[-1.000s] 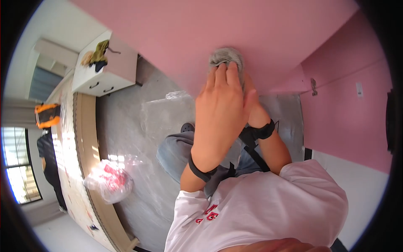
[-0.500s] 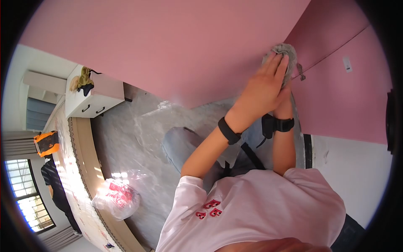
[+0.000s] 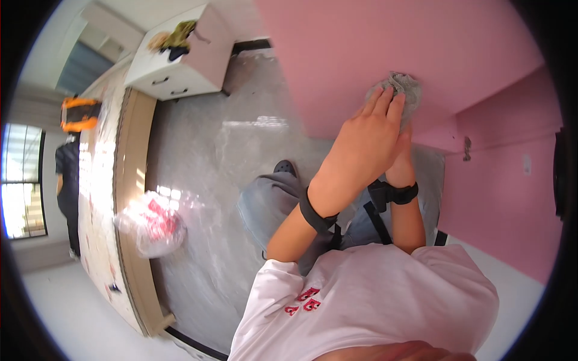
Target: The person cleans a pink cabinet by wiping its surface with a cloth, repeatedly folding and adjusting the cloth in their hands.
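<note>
A crumpled grey cloth (image 3: 410, 90) lies against the pink panel (image 3: 361, 42) at the upper right. My left hand (image 3: 368, 141) presses on it, back of the hand toward me, with its fingers bent over the cloth. Just below and to the right is my right hand (image 3: 400, 167), partly covered by the left one. Its fingers are hidden, so its grip does not show. Black straps go round both wrists.
A metal hinge (image 3: 466, 148) sits on the pink cabinet side (image 3: 500, 192). On the left are a white drawer cabinet (image 3: 183, 66), a bed (image 3: 99, 240), an orange bag (image 3: 80, 114), a plastic bag (image 3: 158, 225) and a person in dark clothes (image 3: 68, 180) beyond the bed.
From the first frame, my hands and the cloth moved right, to the panel's edge by the hinge. Since the second, the view has shifted and the cloth lies farther from the hinge.
</note>
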`<action>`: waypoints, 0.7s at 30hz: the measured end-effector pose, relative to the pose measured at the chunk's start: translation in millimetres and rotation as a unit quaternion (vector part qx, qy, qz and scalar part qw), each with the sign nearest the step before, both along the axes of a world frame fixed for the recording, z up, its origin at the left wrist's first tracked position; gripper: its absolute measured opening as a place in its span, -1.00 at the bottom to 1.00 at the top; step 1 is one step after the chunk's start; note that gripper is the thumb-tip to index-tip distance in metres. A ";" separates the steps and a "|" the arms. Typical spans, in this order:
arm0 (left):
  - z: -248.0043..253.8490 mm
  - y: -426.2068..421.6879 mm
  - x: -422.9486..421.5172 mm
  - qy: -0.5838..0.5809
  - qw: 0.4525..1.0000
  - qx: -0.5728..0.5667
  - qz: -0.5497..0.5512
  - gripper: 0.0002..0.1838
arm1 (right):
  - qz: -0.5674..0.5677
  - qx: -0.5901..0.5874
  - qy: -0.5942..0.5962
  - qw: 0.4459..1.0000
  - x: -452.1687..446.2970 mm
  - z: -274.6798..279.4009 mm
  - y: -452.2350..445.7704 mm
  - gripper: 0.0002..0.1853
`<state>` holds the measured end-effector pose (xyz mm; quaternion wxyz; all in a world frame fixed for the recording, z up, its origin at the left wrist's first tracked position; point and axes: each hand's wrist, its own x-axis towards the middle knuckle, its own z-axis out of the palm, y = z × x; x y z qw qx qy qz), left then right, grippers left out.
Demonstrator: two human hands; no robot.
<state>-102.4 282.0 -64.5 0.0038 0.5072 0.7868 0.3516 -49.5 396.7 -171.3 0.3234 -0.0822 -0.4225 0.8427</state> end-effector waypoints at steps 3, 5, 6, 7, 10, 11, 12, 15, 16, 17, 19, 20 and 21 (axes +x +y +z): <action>-3.6 -27.5 -9.0 0.020 0.997 0.007 0.079 -0.34 | 0.066 0.023 -0.001 0.998 -25.7 11.2 -27.8 -0.53; -6.5 -46.4 -13.7 0.049 0.987 0.049 0.146 -0.37 | 0.111 0.028 0.001 0.993 -45.0 19.3 -45.5 -0.54; -3.2 -55.3 -15.0 0.049 0.986 0.046 0.153 -0.37 | 0.131 0.030 0.000 0.991 -54.3 22.7 -54.3 -0.54; 3.7 -63.2 -16.1 0.009 0.980 0.033 0.197 -0.38 | 0.149 0.033 -0.001 0.988 -64.1 24.1 -63.1 -0.54; -1.9 -71.9 -22.7 0.029 0.962 0.041 0.268 -0.39 | 0.167 0.037 0.002 0.985 -82.4 32.4 -90.4 -0.55; -2.8 -73.3 -22.8 0.050 0.949 0.038 0.309 -0.39 | 0.161 0.060 0.024 0.985 -83.7 36.6 -100.2 -0.55; -3.7 -72.8 -22.6 0.071 0.934 0.037 0.349 -0.40 | 0.156 0.084 0.046 0.983 -84.1 41.4 -105.0 -0.55; -4.7 -63.3 -22.5 0.073 0.931 0.064 0.351 -0.44 | 0.141 0.114 0.005 0.983 -78.2 45.9 -96.7 -0.59; -6.0 -56.9 -22.2 0.071 0.933 0.064 0.347 -0.44 | 0.131 0.148 -0.014 0.980 -72.7 45.0 -91.4 -0.59; -7.3 -48.0 -22.5 0.051 0.934 0.089 0.343 -0.47 | 0.124 0.148 -0.018 0.981 -66.6 45.8 -84.4 -0.59; -6.8 -30.4 -18.2 0.023 0.939 0.116 0.323 -0.50 | 0.095 0.260 -0.129 0.952 -51.8 50.8 -64.5 -0.61; -3.2 -22.0 -14.2 0.008 0.945 0.110 0.308 -0.53 | 0.079 0.259 -0.136 0.953 -45.6 44.2 -54.9 -0.61; 1.3 -13.2 -11.0 -0.005 0.951 0.104 0.292 -0.55 | 0.081 0.199 -0.147 0.966 -41.2 32.8 -45.4 -0.60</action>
